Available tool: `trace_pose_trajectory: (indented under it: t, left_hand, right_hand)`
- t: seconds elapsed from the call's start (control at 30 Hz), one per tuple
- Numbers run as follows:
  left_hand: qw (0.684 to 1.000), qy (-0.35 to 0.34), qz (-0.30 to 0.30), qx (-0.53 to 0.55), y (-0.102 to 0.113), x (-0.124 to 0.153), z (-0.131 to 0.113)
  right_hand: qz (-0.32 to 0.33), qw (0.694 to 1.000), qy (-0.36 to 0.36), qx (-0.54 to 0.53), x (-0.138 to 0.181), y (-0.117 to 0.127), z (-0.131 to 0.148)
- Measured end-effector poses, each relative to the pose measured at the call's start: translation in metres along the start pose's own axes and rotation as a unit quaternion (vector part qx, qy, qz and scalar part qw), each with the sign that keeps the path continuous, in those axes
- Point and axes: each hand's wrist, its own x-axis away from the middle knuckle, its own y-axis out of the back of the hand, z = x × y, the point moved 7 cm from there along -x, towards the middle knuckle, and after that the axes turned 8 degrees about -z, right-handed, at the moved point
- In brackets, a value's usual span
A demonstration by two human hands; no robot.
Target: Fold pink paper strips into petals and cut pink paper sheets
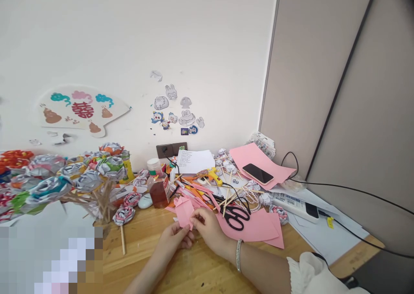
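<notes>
A white ruffled sleeve (310, 268) and a bracelet (238, 255) sit closest, on the right arm. Ahead of them both hands meet over the near middle of the desk (194, 270) around a small folded pink paper (183, 213). The right hand (209, 227) pinches its lower right edge between thumb and fingertips. The left hand (174, 240) grips it from below, fingers curled. The paper seems lifted just off the desk, though the angle makes that hard to tell. Just right of the right hand, black scissors (237, 218) lie on larger pink sheets (261, 230). Behind the paper is a heap of scraps (194, 192), with a yellow glue gun (214, 175) further back. To the left stand a bottle (158, 188) of reddish liquid and a paper flower (123, 215) on a stick.
</notes>
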Motion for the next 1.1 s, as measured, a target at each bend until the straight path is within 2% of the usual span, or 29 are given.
trace_pose_trajectory:
  t: [0.43, 0.8, 0.9, 1.1]
  left_hand:
    - [1.000, 0.006, -0.009, -0.016, -0.0015, 0.0013, 0.0012]
    - [0.999, 0.019, -0.024, -0.024, 0.0021, 0.0043, 0.0015]
    - [0.999, 0.008, -0.025, -0.028, 0.0025, 0.0033, 0.0009]
    - [0.999, -0.015, -0.032, -0.034, 0.0042, 0.0020, -0.0031]
  right_hand:
    - [-0.001, 1.000, 0.003, 0.011, 0.0028, -0.0003, 0.0023]
    - [0.024, 0.999, -0.012, -0.020, 0.0019, -0.0026, -0.0016]
    - [0.031, 0.999, 0.000, -0.022, 0.0032, -0.0028, 0.0002]
    - [0.047, 0.996, -0.023, -0.068, 0.0032, -0.0054, -0.0059]
